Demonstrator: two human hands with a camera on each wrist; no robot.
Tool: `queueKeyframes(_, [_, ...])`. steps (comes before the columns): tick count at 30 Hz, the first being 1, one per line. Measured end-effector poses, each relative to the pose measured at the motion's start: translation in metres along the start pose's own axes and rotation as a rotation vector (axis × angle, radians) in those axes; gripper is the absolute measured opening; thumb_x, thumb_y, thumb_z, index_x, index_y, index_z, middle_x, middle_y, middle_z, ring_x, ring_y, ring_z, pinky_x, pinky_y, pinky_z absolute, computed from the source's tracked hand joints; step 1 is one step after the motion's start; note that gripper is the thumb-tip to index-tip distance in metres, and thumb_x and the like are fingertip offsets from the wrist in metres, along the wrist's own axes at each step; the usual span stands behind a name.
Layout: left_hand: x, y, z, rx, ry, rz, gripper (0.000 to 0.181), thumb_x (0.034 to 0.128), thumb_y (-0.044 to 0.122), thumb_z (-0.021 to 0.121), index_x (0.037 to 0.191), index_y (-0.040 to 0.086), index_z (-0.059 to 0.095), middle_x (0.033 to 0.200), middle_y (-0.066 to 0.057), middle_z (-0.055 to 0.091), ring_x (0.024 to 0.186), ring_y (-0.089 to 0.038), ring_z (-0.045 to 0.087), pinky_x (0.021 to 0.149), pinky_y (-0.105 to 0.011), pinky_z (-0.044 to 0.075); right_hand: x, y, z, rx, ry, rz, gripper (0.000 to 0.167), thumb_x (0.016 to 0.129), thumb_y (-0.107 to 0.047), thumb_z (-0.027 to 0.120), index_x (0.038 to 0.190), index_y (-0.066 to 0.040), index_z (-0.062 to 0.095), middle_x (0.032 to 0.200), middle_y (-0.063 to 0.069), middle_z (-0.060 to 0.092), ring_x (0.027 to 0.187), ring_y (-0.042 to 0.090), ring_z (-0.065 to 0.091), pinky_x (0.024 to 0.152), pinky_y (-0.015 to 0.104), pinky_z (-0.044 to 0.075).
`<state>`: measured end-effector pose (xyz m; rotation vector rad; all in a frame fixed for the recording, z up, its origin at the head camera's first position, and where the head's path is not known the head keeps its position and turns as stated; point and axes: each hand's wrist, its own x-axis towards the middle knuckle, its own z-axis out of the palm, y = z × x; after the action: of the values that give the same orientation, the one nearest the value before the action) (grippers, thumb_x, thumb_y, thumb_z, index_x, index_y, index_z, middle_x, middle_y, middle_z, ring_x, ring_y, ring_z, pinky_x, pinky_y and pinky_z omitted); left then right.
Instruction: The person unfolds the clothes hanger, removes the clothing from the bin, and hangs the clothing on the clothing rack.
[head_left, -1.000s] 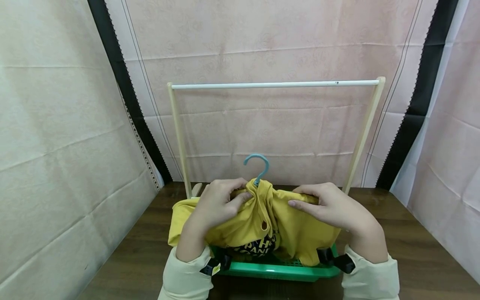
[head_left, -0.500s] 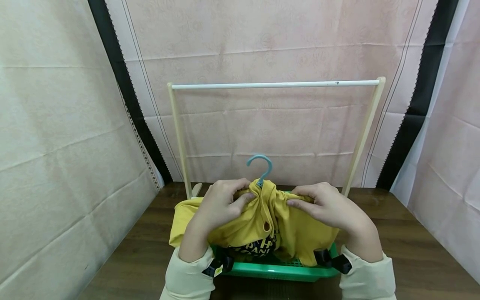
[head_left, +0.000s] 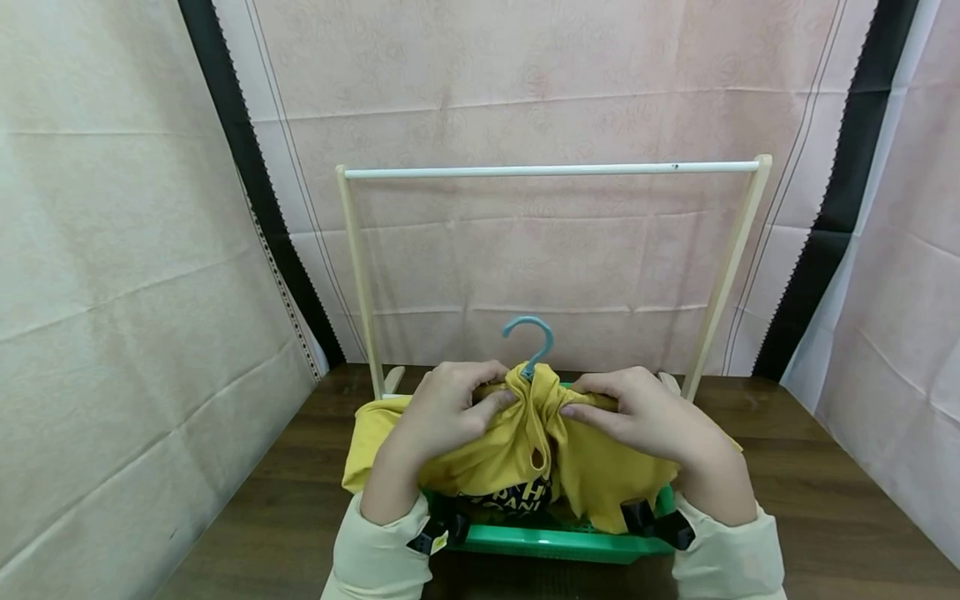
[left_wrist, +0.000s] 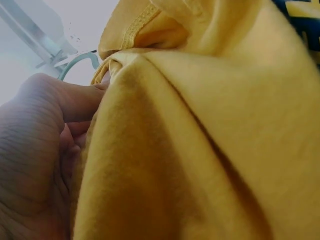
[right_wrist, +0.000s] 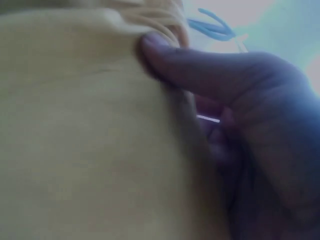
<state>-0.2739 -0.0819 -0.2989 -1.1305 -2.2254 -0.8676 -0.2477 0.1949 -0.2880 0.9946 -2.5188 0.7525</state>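
Note:
A yellow garment (head_left: 480, 458) with dark lettering on its front hangs bunched between both hands. Out of its gathered neck rises the blue hook of a hanger (head_left: 550, 340); the rest of the hanger is hidden in the cloth. My left hand (head_left: 446, 412) pinches the garment just left of the neck, thumb in front. On the other side, my right hand (head_left: 645, 417) grips the cloth close to the neck, its thumb (right_wrist: 170, 57) pressing on the front in the right wrist view. The left wrist view shows folds of yellow fabric (left_wrist: 210, 100) beside the hand.
Beneath the garment stands a green basket (head_left: 555, 542) on the dark wooden table (head_left: 247, 533). Behind it rises a rack with a white crossbar (head_left: 547, 171) and cream posts (head_left: 356, 275). Pale cloth walls surround the table.
The hanger hook has shifted right and slightly down. My right hand has slid left toward the neck, bunching the cloth there. The left hand has moved slightly right.

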Motion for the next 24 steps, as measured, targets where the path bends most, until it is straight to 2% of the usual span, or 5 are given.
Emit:
queueKeyframes(2, [0.000, 0.000, 0.000, 0.009, -0.009, -0.006, 0.004, 0.0964, 0.025, 0.070, 0.092, 0.024, 0.071, 0.069, 0.017, 0.054, 0.054, -0.001, 0.041, 0.049, -0.023, 0.036, -0.005, 0.001, -0.005, 0.011, -0.018, 0.058, 0.008, 0.097, -0.044, 0.065, 0.098, -0.037, 0.070, 0.076, -0.023, 0.060, 0.061, 0.000, 0.053, 0.059, 0.026, 0.047])
queueKeyframes(5, [0.000, -0.002, 0.000, 0.023, -0.010, -0.014, 0.005, 0.0971, 0.026, 0.069, 0.092, 0.024, 0.071, 0.069, 0.017, 0.053, 0.054, -0.002, 0.040, 0.050, -0.023, 0.036, -0.011, 0.004, -0.012, 0.074, -0.038, 0.106, 0.015, 0.098, -0.041, 0.065, 0.109, -0.031, 0.072, 0.092, -0.018, 0.069, 0.078, 0.005, 0.063, 0.069, 0.029, 0.053])
queueKeyframes(10, [-0.002, -0.006, -0.004, 0.026, 0.010, -0.024, 0.005, 0.0968, 0.023, 0.069, 0.094, 0.024, 0.072, 0.071, 0.017, 0.055, 0.055, -0.002, 0.041, 0.051, -0.023, 0.037, -0.018, 0.007, -0.021, 0.091, -0.063, 0.175, 0.015, 0.098, -0.042, 0.065, 0.105, -0.031, 0.072, 0.087, -0.018, 0.067, 0.077, 0.006, 0.060, 0.068, 0.027, 0.051])
queueKeyframes(16, [-0.003, -0.008, -0.005, 0.022, 0.022, -0.012, 0.005, 0.0971, 0.021, 0.069, 0.095, 0.024, 0.072, 0.071, 0.016, 0.055, 0.054, -0.002, 0.041, 0.050, -0.024, 0.037, -0.018, 0.012, -0.022, 0.113, -0.060, 0.115, 0.018, 0.098, -0.038, 0.066, 0.083, -0.028, 0.066, 0.063, -0.015, 0.034, 0.055, 0.002, 0.036, 0.051, 0.024, 0.037])
queueKeyframes(24, [-0.002, -0.005, -0.004, 0.135, 0.049, -0.016, 0.008, 0.0997, 0.027, 0.065, 0.093, 0.024, 0.068, 0.073, 0.014, 0.057, 0.058, -0.003, 0.046, 0.053, -0.025, 0.041, -0.017, 0.022, -0.019, 0.033, 0.034, 0.022, 0.014, 0.098, -0.030, 0.068, 0.084, -0.031, 0.066, 0.062, -0.018, 0.035, 0.053, 0.000, 0.036, 0.052, 0.024, 0.039])
